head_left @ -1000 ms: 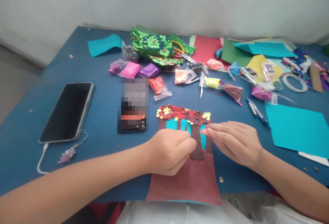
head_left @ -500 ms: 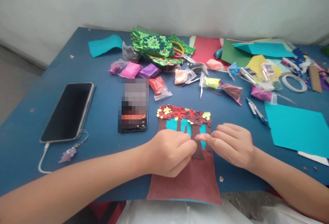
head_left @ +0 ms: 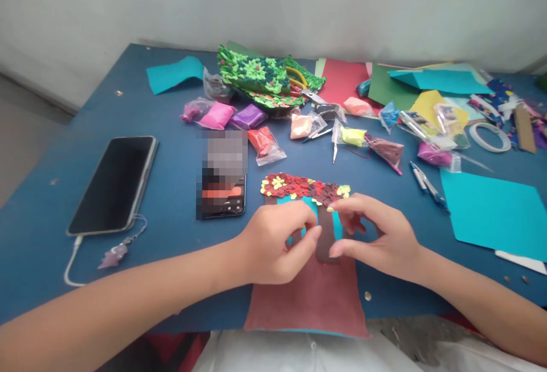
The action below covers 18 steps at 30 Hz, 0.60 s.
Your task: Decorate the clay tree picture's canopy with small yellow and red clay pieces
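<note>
A clay picture (head_left: 311, 295) lies at the table's near edge. It has a red-brown ground, a teal sky, brown trunks and a crown of red, maroon and yellow leaves (head_left: 299, 187). My left hand (head_left: 273, 241) is curled, its thumb and fingertips pinched against the middle brown trunk (head_left: 325, 235). My right hand (head_left: 378, 235) arches over the picture's right side with its fingers apart. Its index tip touches the leaf crown and its thumb presses the base of the trunk. The hands hide much of the sky and the other trunks.
A dark phone (head_left: 113, 184) on a white cable lies at the left, and a second phone (head_left: 222, 175) lies beside the picture. Small bags of coloured clay (head_left: 261, 141), a green clay piece (head_left: 254, 73), scissors, pens (head_left: 427, 187), a tape roll (head_left: 491, 137) and coloured paper sheets (head_left: 496, 212) fill the back and right.
My right hand has lifted from lying flat into an arch, its index tip moving up to the leaf crown and its thumb down onto the trunk. My left hand shifted slightly at the trunk.
</note>
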Tool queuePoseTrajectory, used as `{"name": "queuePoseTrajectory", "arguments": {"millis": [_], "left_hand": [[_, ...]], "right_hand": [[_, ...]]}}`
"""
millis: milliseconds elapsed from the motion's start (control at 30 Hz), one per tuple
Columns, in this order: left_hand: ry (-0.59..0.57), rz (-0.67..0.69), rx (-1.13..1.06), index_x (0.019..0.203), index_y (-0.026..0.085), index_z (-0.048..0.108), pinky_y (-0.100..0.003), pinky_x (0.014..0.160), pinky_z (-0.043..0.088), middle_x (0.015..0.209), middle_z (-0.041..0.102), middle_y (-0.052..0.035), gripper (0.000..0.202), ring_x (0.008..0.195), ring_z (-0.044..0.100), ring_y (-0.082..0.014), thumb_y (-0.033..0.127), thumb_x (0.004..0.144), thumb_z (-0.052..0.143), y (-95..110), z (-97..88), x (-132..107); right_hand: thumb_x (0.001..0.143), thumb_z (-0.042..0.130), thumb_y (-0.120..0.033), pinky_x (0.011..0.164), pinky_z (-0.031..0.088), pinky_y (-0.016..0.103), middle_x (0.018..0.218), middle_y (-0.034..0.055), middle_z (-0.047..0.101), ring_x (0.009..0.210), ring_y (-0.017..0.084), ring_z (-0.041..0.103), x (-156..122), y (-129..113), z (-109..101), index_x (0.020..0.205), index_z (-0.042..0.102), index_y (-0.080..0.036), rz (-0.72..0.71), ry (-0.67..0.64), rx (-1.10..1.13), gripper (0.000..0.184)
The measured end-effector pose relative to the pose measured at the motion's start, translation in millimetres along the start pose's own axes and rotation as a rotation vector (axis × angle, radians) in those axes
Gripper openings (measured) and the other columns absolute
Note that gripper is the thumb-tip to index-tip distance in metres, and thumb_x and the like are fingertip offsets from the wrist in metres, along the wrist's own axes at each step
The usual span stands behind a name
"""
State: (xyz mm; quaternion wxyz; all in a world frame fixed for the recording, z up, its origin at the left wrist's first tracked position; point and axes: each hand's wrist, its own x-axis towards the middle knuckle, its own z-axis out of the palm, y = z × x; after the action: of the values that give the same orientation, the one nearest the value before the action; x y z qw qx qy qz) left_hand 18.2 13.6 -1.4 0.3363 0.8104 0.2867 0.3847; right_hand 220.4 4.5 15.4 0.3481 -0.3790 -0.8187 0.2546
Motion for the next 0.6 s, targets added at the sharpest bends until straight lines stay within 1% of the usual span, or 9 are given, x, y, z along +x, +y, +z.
{"name": "queuePoseTrajectory", "arguments": {"millis": [133,267,333,400,467,500,533,567,600], "left_hand": [[0.062,-0.162,-0.031,0.072,0.016,0.051,-0.018,0.045,0.03,0.056,0.041,0.007,0.013,0.046,0.034,-0.0056,0.013,0.085,0.051,4.8,-4.3,5.2],[0.121,-0.177,-0.009,0.08,0.016,0.057,-0.018,0.044,0.032,0.054,0.046,0.0078,0.007,0.042,0.036,-0.0048,0.015,0.085,0.053,5.1,-4.3,7.2],[0.129,-0.19,-0.04,0.085,0.016,0.059,-0.017,0.042,0.033,0.055,0.049,0.0072,0.007,0.041,0.039,-0.0047,0.015,0.086,0.052,5.3,-4.4,7.5],[0.116,-0.284,-0.123,0.086,0.015,0.06,-0.017,0.038,0.032,0.053,0.049,0.0068,0.01,0.039,0.041,-0.0055,0.019,0.088,0.051,6.2,-5.4,7.8],[0.061,-0.406,-0.208,0.08,0.015,0.059,-0.017,0.037,0.032,0.05,0.047,0.0061,0.019,0.039,0.042,-0.0068,0.024,0.092,0.046,7.0,-7.1,8.0],[0.028,-0.434,-0.216,0.077,0.015,0.058,-0.018,0.038,0.033,0.049,0.046,0.0056,0.025,0.04,0.042,-0.0074,0.025,0.094,0.042,6.9,-8.0,7.9],[0.0,-0.411,-0.183,0.074,0.015,0.056,-0.019,0.041,0.035,0.05,0.047,0.0046,0.028,0.042,0.043,-0.008,0.024,0.095,0.039,6.3,-8.5,7.7],[-0.023,-0.328,-0.106,0.073,0.014,0.055,-0.02,0.044,0.037,0.053,0.048,0.0033,0.03,0.045,0.045,-0.0089,0.021,0.095,0.037,5.1,-8.7,7.1],[-0.036,-0.204,0.012,0.074,0.014,0.055,-0.021,0.047,0.038,0.055,0.049,0.0019,0.029,0.048,0.045,-0.0101,0.018,0.094,0.035,3.5,-8.5,6.4]], "right_hand": [[0.08,0.067,-0.041,0.047,0.044,0.017,0.069,-0.0029,0.054,0.054,0.007,0.049,-0.8,-2.2,0.4,0.109,0.055,-0.018,0.08,-0.044,0.154,0.039],[0.09,0.053,-0.039,0.047,0.045,0.018,0.07,-0.0003,0.056,0.056,0.009,0.052,-0.5,-6.1,-2.9,0.114,0.055,-0.017,0.158,-0.112,0.303,0.033],[0.095,0.045,-0.034,0.048,0.045,0.018,0.071,0.0009,0.059,0.057,0.009,0.054,0.0,-6.7,-4.3,0.116,0.054,-0.016,0.154,-0.132,0.28,0.029],[0.095,0.042,-0.028,0.05,0.046,0.019,0.072,0.0015,0.06,0.058,0.009,0.055,0.2,-4.0,-5.6,0.12,0.052,-0.016,0.052,-0.108,0.095,0.029],[0.093,0.046,-0.026,0.054,0.046,0.021,0.072,0.0015,0.06,0.059,0.011,0.055,0.6,2.9,-7.7,0.124,0.051,-0.017,-0.17,-0.069,-0.236,0.032],[0.092,0.048,-0.027,0.056,0.046,0.022,0.072,0.0021,0.06,0.061,0.012,0.056,1.1,8.0,-9.4,0.125,0.051,-0.016,-0.284,-0.064,-0.392,0.034],[0.093,0.048,-0.029,0.057,0.045,0.023,0.074,0.0033,0.061,0.062,0.012,0.056,1.7,14.1,-11.6,0.125,0.051,-0.015,-0.368,-0.074,-0.5,0.035],[0.094,0.044,-0.032,0.058,0.045,0.024,0.077,0.0052,0.062,0.064,0.013,0.056,2.6,21.0,-14.2,0.124,0.052,-0.014,-0.401,-0.1,-0.544,0.036],[0.096,0.038,-0.035,0.059,0.045,0.024,0.081,0.0075,0.062,0.068,0.014,0.057,3.6,28.3,-17.0,0.123,0.053,-0.012,-0.388,-0.13,-0.531,0.038]]}}
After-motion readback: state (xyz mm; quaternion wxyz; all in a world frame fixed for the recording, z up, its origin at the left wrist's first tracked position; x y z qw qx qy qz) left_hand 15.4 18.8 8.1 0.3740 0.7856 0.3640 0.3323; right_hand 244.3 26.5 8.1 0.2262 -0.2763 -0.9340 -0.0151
